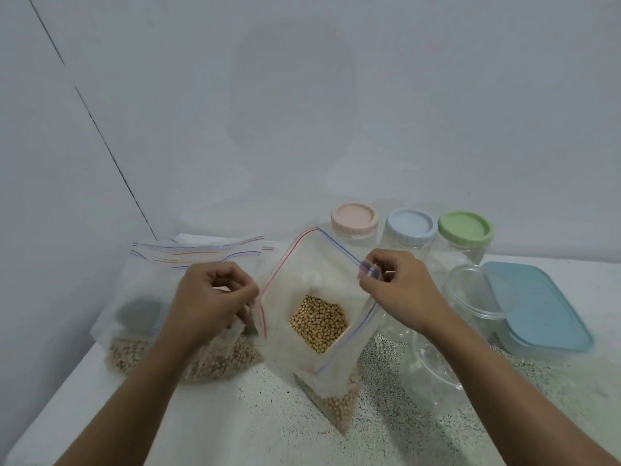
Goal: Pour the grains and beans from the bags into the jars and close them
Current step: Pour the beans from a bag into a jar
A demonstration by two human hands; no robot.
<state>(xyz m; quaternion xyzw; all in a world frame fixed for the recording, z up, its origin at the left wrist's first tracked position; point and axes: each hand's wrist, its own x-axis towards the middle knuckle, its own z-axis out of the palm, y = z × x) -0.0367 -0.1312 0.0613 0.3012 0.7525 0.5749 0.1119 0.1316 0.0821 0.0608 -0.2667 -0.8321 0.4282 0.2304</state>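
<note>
You have no words, labels, brands or numbers to read here. The open bag [292,274] carries only a red and a blue zip line, and the pink lid [354,217], the blue lid [410,225] and the green lid [465,227] are plain. The folded bags [188,253] to your left seem just as bare of print, though the plastic there is too blurred to be sure.
</note>
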